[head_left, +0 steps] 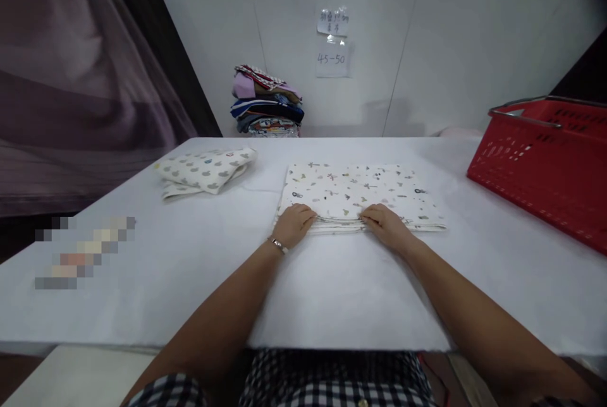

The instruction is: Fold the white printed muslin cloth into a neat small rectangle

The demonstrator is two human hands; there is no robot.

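Observation:
A white cloth (351, 189) printed with small figures lies folded in layers on the white table, its near edge toward me. My left hand (294, 224) pinches that near edge on the left, a bracelet round its wrist. Farther right along the same edge, my right hand (383, 222) grips the cloth between thumb and fingers. Between the two hands the layered edge sags slightly. The fingertips are partly hidden by the hands themselves.
A second folded cloth (206, 170) with grey prints lies at the back left. At the right stands a red basket (545, 154) with a metal handle. A stack of folded fabrics (268, 103) rises behind the table (190, 255). A blurred-out item lies at the left.

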